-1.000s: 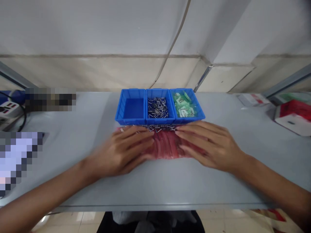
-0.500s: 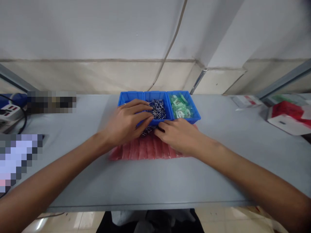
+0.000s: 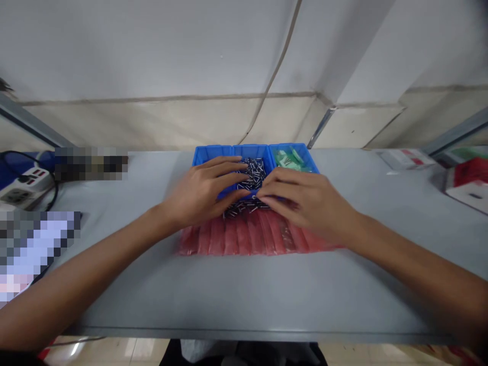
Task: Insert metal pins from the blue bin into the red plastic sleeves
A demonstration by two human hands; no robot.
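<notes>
My left hand [image 3: 208, 190] reaches over the left and middle blue bins [image 3: 213, 150], its fingers stretched out and slightly apart. Dark metal screws [image 3: 252, 173] fill part of the middle bin. More loose screws [image 3: 238, 208] lie in front of the bins, on a ribbed pink plastic sheet [image 3: 240, 234]. My right hand [image 3: 299, 198] is closed in a pinch just right of the left fingertips. A small shiny piece, apparently a screw [image 3: 254, 196], shows at its fingertips. Small green-and-white packets [image 3: 290, 157] lie in the right bin, partly hidden by my right hand.
A power strip [image 3: 28, 185] with black cables sits at the left, near a blurred-out screen-like object [image 3: 41, 244]. On the right are a white box [image 3: 407, 158] and another white box with red material [image 3: 468, 183]. The table's front edge [image 3: 244, 334] runs below.
My right hand has lifted from the loose screws and moved up and right, now with a small shiny piece at its fingertips. The left hand stays over the bins. The view has shifted slightly.
</notes>
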